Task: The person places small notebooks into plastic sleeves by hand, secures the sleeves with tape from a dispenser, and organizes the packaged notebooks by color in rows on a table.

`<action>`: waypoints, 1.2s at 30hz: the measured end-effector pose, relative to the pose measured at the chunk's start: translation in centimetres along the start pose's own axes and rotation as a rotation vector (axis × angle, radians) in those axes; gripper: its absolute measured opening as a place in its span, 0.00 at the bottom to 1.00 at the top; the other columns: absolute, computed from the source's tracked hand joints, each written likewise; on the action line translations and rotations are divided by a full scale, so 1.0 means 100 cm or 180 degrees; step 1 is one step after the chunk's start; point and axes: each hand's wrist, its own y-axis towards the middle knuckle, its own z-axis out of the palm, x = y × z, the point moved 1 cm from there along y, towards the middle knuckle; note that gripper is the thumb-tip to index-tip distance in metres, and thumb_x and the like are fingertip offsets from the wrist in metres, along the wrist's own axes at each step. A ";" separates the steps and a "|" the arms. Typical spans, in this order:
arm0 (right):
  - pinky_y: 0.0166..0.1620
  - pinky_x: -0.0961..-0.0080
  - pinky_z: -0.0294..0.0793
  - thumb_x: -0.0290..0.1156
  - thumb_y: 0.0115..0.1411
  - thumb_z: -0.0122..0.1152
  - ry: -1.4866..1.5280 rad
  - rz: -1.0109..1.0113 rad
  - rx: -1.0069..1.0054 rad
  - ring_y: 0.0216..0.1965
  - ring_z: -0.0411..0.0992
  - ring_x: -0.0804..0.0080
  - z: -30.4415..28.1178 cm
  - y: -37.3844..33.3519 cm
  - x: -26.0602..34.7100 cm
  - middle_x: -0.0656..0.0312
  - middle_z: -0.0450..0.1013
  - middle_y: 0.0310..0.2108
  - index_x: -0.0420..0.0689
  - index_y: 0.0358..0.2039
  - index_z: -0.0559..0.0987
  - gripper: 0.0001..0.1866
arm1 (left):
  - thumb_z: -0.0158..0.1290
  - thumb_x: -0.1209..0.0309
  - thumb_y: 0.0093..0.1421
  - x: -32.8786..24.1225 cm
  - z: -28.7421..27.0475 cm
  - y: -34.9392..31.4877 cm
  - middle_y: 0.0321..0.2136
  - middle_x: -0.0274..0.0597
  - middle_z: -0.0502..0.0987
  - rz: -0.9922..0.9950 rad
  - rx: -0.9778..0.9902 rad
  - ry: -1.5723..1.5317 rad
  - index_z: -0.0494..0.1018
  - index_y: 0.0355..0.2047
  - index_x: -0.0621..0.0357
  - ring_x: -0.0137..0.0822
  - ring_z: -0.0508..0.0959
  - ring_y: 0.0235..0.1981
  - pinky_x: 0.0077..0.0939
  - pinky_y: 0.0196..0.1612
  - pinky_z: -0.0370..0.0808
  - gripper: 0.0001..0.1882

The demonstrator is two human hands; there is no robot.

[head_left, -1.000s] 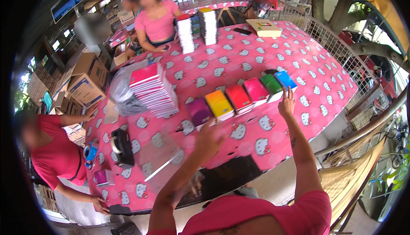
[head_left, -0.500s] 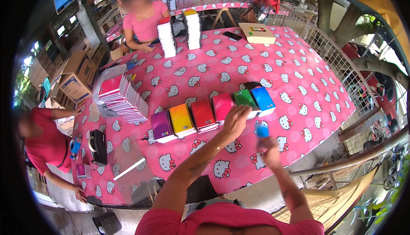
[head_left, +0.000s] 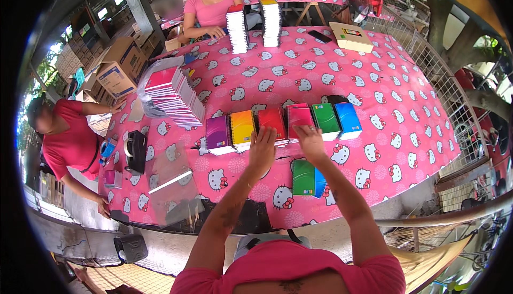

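Observation:
Six short stacks of spiral notebooks form a row across the table: purple [head_left: 217, 132], yellow [head_left: 242, 125], red [head_left: 270, 116], pink [head_left: 298, 113], green [head_left: 326, 115] and blue [head_left: 350, 116]. My left hand [head_left: 263, 150] lies with stretched fingers on the near part of the red stack. At the near edge of the pink stack, my right hand [head_left: 310, 140] has its fingers bent and closed on the top notebook; its thumb is hard to make out. Closer to me lie a loose green notebook [head_left: 303, 179] and a blue notebook [head_left: 319, 183] partly under it.
A tall notebook pile [head_left: 173, 96] in plastic stands left, near a black tape dispenser [head_left: 135, 152] and a clear sheet [head_left: 171, 187]. Two white-edged stacks [head_left: 271, 24], a phone [head_left: 319, 36] and a carton [head_left: 351, 37] are farther back. Co-workers stand left and behind the table.
My left hand has moved from the green stack to the red one. The right hand has left the blue notebook and reached the pink stack. Green and blue notebooks now lie near me.

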 end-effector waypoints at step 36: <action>0.56 0.63 0.69 0.14 0.53 0.49 0.2496 0.2048 -0.0745 0.56 0.67 0.51 -0.038 -0.149 -0.026 0.50 0.69 0.54 0.41 0.53 0.73 0.25 | 0.53 0.73 0.59 -0.095 -0.027 -0.111 0.52 0.48 0.73 0.0583 0.1052 -0.1233 0.71 0.53 0.60 0.48 0.74 0.54 0.44 0.56 0.71 0.21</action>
